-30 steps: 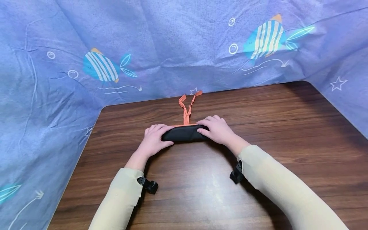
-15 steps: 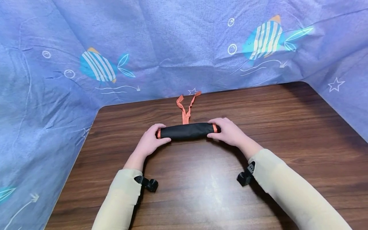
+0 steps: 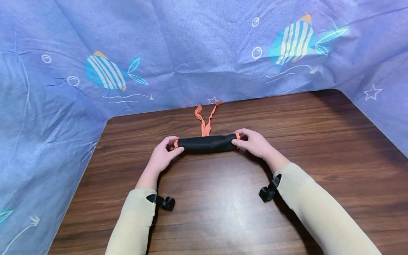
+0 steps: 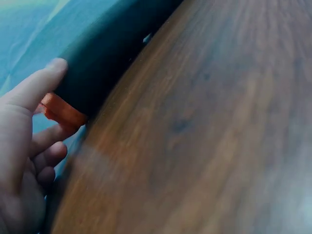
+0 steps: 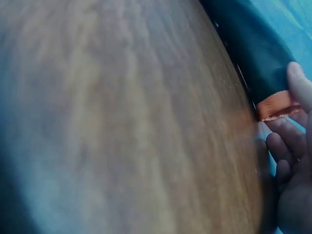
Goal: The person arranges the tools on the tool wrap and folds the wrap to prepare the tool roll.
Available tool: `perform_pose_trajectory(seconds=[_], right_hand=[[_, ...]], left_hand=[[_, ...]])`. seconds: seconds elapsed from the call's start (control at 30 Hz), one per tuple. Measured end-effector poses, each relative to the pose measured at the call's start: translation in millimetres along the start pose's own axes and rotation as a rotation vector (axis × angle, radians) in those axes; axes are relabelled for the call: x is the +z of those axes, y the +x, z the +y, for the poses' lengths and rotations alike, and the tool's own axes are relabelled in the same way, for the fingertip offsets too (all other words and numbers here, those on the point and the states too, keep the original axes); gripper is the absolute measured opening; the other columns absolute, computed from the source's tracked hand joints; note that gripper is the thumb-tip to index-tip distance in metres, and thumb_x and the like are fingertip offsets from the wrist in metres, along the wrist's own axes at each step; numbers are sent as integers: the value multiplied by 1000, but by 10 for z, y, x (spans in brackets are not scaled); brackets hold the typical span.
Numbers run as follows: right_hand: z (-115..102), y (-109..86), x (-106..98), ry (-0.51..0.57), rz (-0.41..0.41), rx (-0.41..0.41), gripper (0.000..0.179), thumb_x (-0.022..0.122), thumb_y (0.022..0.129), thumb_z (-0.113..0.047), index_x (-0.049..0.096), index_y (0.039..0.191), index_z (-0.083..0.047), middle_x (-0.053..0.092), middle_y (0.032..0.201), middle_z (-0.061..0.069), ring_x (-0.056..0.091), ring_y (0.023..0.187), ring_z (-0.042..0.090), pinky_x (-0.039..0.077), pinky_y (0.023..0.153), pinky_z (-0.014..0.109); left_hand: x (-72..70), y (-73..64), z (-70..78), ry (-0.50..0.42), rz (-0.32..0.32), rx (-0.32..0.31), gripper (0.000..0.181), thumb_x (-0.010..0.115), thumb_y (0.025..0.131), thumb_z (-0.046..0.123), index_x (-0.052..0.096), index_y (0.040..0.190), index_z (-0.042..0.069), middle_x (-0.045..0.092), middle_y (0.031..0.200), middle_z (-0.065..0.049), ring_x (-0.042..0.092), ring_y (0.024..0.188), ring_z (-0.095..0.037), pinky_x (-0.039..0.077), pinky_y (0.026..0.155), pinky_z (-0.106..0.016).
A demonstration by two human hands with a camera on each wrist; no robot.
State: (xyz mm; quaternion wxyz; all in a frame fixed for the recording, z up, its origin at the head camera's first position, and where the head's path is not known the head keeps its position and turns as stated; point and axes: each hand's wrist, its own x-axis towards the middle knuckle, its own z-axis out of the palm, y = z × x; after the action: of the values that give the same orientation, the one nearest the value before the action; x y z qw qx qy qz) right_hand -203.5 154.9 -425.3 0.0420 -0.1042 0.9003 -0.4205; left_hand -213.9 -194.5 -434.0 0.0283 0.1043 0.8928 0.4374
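Note:
A black cloth roll (image 3: 207,144) with orange edging at both ends lies across the table in the head view. From its far side two orange ties (image 3: 205,128) run toward the back edge. My left hand (image 3: 162,156) holds the left end, thumb on the near face. In the left wrist view the left thumb (image 4: 36,85) presses on the black cloth beside the orange edging (image 4: 63,109), with a finger under it. My right hand (image 3: 255,144) grips the right end between thumb and fingers. The right wrist view shows the right thumb (image 5: 298,83) against the cloth, by its orange edging (image 5: 278,105).
The brown wood-grain table (image 3: 216,198) extends around the roll. Behind and beside it hangs a blue cloth (image 3: 197,46) printed with fish. A small black camera mount (image 3: 165,203) sits at the left wrist, another black mount (image 3: 267,193) at the right.
My right hand has slid right along the roll to its end, then slightly back inward. My left hand has eased to the left end. Both orange-edged ends now show.

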Motion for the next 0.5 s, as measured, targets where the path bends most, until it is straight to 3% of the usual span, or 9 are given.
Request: perform_pose_trajectory(seconds=[0.17,0.3,0.4,0.5], right_hand=[[4,-3,23,6,14,42,49,56,91,-45,53,129,-13,60,98,9,54,86,24,40,78,38],[23,-22,34,-10,-10,23,64,62,87,-44,43,138,-9,56,116,13,52,101,26,40,87,43],[13,-23,33,-7,-12,-5,73,67,84,-43,38,142,-8,54,122,14,52,106,27,39,91,45],[-1,-19,27,-10,-1,-4,76,67,84,-44,34,144,-10,55,117,13,53,103,26,41,86,43]], left_hand=[[48,43,66,39,61,-43,46,58,88,51,59,117,15,62,103,-7,54,95,-24,41,84,-40],[89,77,98,66,93,-75,52,51,88,59,61,113,14,64,95,-5,56,94,-22,41,85,-39],[104,88,108,60,118,-92,52,51,88,58,60,115,14,64,91,-6,55,91,-23,40,83,-39],[105,91,110,44,141,-75,49,55,90,50,56,123,14,63,100,-9,55,97,-26,40,87,-42]])
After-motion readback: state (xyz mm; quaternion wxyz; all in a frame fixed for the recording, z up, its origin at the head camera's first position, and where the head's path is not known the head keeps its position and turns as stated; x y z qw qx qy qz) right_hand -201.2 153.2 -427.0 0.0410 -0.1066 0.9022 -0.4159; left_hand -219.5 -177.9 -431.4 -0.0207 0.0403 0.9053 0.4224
